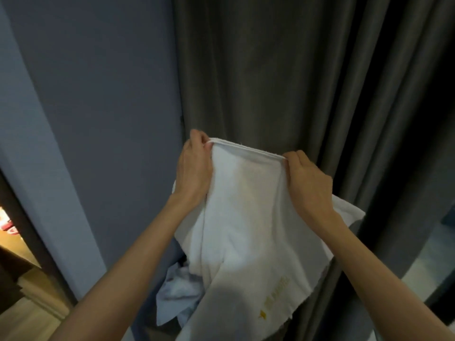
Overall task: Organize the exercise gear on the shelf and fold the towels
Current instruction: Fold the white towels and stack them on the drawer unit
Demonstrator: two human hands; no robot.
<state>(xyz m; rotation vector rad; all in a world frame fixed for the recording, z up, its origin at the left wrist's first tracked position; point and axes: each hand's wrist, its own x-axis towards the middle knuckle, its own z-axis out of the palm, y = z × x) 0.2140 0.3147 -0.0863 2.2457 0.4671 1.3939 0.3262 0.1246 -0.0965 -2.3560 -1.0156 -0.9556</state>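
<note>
- white towel (246, 217) held up at frame centre, top edge doubled over and stretched taut between both hands; the rest hangs down to the lower centre; yellow lettering (275, 299) near its lower right corner, unreadable
- left hand (194, 168) pinches the top left corner, fingers curled over the hem
- right hand (305, 180) pinches the top right corner, fingers curled
- pale blue cloth (174, 294) bunched below the towel, lower centre-left
- grey curtain (283, 70) behind, right half of frame; blue-grey wall (98, 94) at left

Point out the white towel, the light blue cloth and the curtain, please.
white towel (246, 217), head view, middle of its hanging front face.
light blue cloth (176, 291), head view, its crumpled centre.
curtain (270, 70), head view, a fold in its upper part.
</note>
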